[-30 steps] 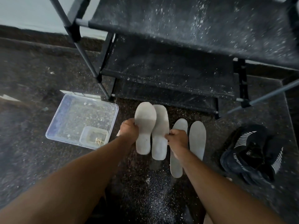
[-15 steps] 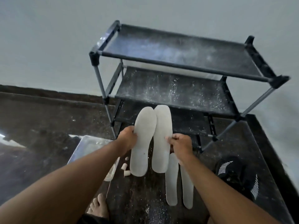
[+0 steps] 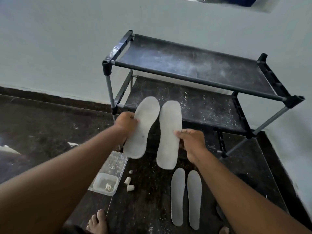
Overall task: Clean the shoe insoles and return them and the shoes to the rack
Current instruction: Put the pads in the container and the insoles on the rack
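Observation:
My left hand [image 3: 125,123] grips a whitish insole [image 3: 143,127] by its left edge. My right hand [image 3: 192,142] pinches a second whitish insole [image 3: 168,134] by its right edge. Both insoles are held up side by side in front of the middle shelf of the black shoe rack [image 3: 194,68]. The rack's shelves are dusted with white powder and carry no shoes. Two grey insoles [image 3: 185,196] lie flat on the dark floor below my right hand. The dark shoes are hidden behind my right forearm.
A clear plastic tray [image 3: 109,174] with crumbs and a small tub sits on the floor to the left of the rack. Two small white stubs [image 3: 129,184] lie beside it. My bare feet [image 3: 97,222] show at the bottom. A pale wall stands behind the rack.
I have raised both held insoles from near the floor to the height of the rack's middle shelf, and they have drawn slightly apart. The view has tilted up and back.

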Demonstrator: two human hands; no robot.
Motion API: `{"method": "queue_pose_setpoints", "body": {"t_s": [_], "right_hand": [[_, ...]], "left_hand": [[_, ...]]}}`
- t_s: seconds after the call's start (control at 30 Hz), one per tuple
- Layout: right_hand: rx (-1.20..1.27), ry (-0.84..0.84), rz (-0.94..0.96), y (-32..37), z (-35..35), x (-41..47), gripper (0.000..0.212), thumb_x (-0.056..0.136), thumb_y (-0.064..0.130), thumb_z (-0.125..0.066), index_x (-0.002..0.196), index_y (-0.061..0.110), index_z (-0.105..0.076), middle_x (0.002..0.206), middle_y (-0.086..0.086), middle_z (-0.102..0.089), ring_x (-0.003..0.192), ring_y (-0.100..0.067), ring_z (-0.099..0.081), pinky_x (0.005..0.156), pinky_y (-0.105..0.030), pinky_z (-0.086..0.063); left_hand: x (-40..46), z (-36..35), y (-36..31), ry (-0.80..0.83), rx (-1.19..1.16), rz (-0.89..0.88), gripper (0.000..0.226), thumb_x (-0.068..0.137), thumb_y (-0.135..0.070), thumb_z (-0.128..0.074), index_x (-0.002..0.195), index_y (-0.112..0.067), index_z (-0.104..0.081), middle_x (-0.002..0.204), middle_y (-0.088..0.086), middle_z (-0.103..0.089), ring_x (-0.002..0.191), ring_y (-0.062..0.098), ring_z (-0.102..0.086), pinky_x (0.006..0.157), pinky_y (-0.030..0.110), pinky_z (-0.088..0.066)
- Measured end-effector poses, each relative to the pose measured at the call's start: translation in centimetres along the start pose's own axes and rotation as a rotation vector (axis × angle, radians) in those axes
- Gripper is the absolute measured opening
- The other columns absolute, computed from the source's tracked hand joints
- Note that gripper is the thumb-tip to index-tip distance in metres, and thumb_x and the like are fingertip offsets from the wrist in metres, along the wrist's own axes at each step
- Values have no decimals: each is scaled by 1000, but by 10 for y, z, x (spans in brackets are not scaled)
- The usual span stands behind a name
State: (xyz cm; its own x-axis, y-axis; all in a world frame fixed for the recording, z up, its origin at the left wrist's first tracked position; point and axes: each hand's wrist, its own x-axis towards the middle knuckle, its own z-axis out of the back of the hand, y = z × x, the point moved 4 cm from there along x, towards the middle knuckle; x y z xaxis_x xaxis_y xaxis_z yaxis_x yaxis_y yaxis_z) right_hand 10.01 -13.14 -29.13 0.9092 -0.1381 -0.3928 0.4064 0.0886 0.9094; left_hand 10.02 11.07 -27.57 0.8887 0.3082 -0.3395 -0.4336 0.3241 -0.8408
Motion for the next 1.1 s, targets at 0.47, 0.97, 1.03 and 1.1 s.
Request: {"method": "queue_pose_setpoints", "body": {"t_s": [0.47,0.97,1.03,1.1], "right_hand": [[103,46,-303,30,-31,62,29,84,5,-77,109,3,-63,102,-12,-73,86,-28,-71,55,-38,-57],[247,166,-354,29,-32,35,37,84,-5,-64,120,3,-65,108,-16,-72,89,-33,-71,62,-44,-57],[234,145,-355,32,-33,35,37,84,-7,-63,120,2,-65,110,-15,-71,85,-31,-70,58,-41,-56],[235,147,-345,37,-36,35,36,86,-6,-61,121,1,-64,109,-15,-71,81,-30,-69,54,-39,-54]], "left_hand": [[40,13,-28,-65,125,60,34,109,-23,-47,137,-8,-59,121,16,-61,111,37,-61,99,44,-51],[18,12,-17,111,-512,329,40,94,0,-68,132,0,-55,122,19,-65,114,38,-65,88,46,-58],[8,8,-13,120,-532,378,37,96,-6,-68,131,0,-56,122,20,-66,111,38,-66,78,42,-61],[1,0,-7,145,-503,393,35,96,-8,-68,129,0,-59,120,19,-68,99,31,-68,56,31,-59]]}}
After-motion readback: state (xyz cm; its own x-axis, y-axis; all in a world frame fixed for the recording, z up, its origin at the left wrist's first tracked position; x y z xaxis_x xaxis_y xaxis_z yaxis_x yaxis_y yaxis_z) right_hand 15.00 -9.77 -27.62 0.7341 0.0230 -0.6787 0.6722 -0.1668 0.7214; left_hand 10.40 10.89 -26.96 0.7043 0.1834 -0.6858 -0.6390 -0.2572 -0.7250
